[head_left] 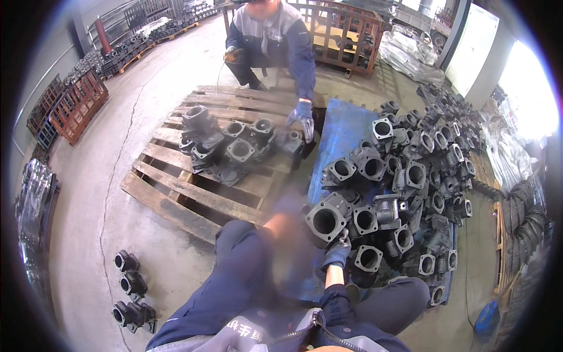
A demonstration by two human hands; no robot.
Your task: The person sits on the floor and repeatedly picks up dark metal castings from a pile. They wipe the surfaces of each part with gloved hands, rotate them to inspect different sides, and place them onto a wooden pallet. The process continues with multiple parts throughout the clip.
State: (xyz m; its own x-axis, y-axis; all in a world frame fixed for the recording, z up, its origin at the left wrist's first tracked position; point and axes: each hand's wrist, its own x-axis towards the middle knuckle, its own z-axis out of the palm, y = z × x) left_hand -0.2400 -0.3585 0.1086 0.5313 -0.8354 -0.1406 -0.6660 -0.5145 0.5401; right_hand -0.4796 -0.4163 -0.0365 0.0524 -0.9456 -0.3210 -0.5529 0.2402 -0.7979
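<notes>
My right hand (336, 252), in a blue and grey work glove, has its fingers closed round the lower flange of a dark grey metal casting (325, 222). That casting has a square flange with a round bore and rests at the near left side of a heap of similar castings (410, 176). My left hand (288, 206) is smeared by motion between the wooden pallet (193, 190) and the heap; its fingers cannot be made out. Several castings (240, 149) stand grouped on the pallet.
A co-worker (270, 41) crouches beyond the pallet, one gloved hand (302, 120) at a casting on its right edge. A blue sheet (343, 126) lies under the heap. More castings (134, 286) sit on the floor at left. Brown metal crates (79, 105) stand farther off.
</notes>
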